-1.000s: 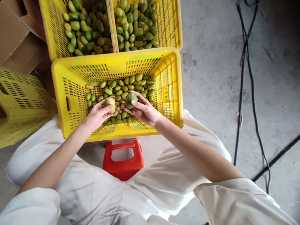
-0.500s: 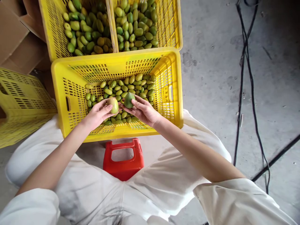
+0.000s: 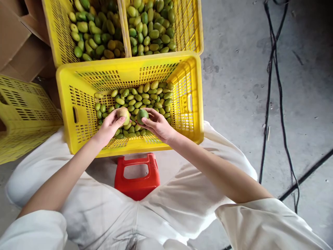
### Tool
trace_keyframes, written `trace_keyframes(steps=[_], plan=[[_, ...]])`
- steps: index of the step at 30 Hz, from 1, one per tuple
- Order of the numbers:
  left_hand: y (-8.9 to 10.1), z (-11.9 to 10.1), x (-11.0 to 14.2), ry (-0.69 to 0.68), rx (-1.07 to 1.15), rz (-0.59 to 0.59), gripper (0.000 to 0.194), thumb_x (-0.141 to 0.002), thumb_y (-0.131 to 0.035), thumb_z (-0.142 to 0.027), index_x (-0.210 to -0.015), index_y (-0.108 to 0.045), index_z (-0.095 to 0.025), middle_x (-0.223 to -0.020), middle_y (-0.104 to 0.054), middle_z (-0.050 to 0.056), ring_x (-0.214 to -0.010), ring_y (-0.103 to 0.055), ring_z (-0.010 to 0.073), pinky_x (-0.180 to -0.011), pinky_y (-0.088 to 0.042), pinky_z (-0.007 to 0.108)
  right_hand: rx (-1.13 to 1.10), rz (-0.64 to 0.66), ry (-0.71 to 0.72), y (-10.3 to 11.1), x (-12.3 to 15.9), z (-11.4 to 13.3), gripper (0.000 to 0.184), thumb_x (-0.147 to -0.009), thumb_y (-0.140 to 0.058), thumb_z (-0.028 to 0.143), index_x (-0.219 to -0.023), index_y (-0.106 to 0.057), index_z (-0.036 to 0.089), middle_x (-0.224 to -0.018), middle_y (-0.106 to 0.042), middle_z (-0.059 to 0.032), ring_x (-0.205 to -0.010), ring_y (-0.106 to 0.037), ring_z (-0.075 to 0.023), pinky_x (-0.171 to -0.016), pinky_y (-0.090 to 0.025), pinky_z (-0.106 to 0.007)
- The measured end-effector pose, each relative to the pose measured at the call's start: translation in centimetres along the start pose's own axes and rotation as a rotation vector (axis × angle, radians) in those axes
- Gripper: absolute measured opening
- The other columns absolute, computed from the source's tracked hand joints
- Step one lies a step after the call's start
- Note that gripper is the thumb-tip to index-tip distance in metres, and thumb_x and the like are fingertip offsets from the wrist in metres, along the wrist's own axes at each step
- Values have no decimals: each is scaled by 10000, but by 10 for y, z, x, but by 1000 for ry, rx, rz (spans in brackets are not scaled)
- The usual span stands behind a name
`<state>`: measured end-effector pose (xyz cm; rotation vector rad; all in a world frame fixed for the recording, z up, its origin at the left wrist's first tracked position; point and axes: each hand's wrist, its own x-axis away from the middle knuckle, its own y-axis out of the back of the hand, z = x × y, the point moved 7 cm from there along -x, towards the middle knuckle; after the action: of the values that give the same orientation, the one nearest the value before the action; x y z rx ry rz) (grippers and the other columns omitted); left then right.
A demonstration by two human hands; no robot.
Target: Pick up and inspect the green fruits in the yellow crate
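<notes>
My left hand (image 3: pixel 109 125) grips a pale yellow-green fruit (image 3: pixel 124 115) between thumb and fingers. A darker green fruit (image 3: pixel 142 116) sits in my right hand (image 3: pixel 159 125), held the same way. Both fruits are raised side by side, a small gap apart, over a yellow plastic crate (image 3: pixel 130 59). Inside the crate lie many small oval green fruits (image 3: pixel 146 101), spread over its floor and thicker toward the right. My hands and the held fruits hide part of that layer.
Behind stands another yellow crate (image 3: pixel 189 26) with a divider (image 3: pixel 125 27) and fruit on both sides. A yellow crate (image 3: pixel 26 104) and cardboard boxes (image 3: pixel 15 41) are at left. A red stool (image 3: pixel 136 180) stands between my legs. Black cables (image 3: pixel 275 86) cross the floor at right.
Both held fruits have turned in my fingers, so other sides of them show. My right hand has shifted slightly down and left. The crates have stayed in place.
</notes>
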<state>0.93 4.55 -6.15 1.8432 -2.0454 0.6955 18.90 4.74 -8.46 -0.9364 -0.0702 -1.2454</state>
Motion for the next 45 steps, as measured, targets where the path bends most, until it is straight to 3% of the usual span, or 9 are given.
trace_keyframes(steps=[5,10,19,22,26,30,33,39,45], plan=[[8,3,-2,-39,-31,-79,607,-724,-867,-549,-1174,-658,-199,-1190,-745,99,-1241,-662,294,-1108,-506,423,32,-30,36,1,3,1,556,-632,-956,444,-1071,-661,272,-1094,-691,-17,-1141,-694,-270,-1075,-564,-526],[3,6,-3,-15,-10,-34,609,-727,-862,-554,-1160,-638,-190,-1136,-749,97,-1200,-680,277,-1079,-518,400,65,-20,55,-1,2,8,550,-662,-935,439,-1103,-646,282,-1105,-682,-11,-1125,-687,-243,-1056,-578,-474],[-4,-7,0,-58,93,63,427,-805,-809,-373,-1137,-580,-231,-973,-712,28,-962,-697,185,-767,-561,277,75,-50,21,-9,5,16,497,-713,-859,363,-1039,-490,295,-1111,-693,12,-1077,-669,-205,-928,-590,-396],[-5,-10,0,-45,143,118,462,-790,-777,-317,-1208,-606,-222,-977,-699,29,-968,-692,196,-822,-580,315,41,-43,-14,-10,6,18,504,-736,-820,336,-1140,-519,309,-1049,-694,17,-1040,-682,-208,-920,-586,-386],[-10,-14,3,6,243,182,486,-816,-705,-309,-1288,-634,-217,-1071,-721,65,-1084,-701,249,-1002,-584,435,-74,48,-65,-16,4,24,379,-814,-675,341,-1175,-588,265,-1100,-720,-31,-1141,-680,-243,-989,-581,-433],[-9,-19,5,12,251,138,430,-851,-737,-325,-1258,-656,-215,-1182,-739,89,-1148,-712,268,-1042,-581,466,-113,88,-30,-21,5,31,367,-840,-671,327,-1192,-604,250,-1201,-732,-59,-1244,-659,-255,-1067,-553,-481],[-2,-21,2,-42,217,79,426,-827,-782,-392,-1192,-678,-199,-1156,-755,99,-1115,-734,278,-997,-610,455,-80,75,6,-20,6,32,419,-812,-760,372,-1187,-610,262,-1215,-733,-60,-1267,-658,-272,-1055,-563,-493],[13,-9,-6,-50,100,-43,387,-794,-777,-422,-1090,-705,-184,-991,-770,97,-944,-756,262,-814,-655,402,-14,12,6,-12,4,26,490,-694,-884,433,-1082,-650,249,-1081,-759,-62,-1171,-709,-315,-943,-620,-497],[7,-8,0,-51,-38,-95,435,-781,-758,-399,-1145,-686,-172,-1027,-756,106,-957,-741,279,-782,-643,416,-13,-58,27,-4,1,19,482,-667,-880,400,-1061,-645,251,-1053,-760,-47,-1110,-729,-301,-915,-623,-476]])
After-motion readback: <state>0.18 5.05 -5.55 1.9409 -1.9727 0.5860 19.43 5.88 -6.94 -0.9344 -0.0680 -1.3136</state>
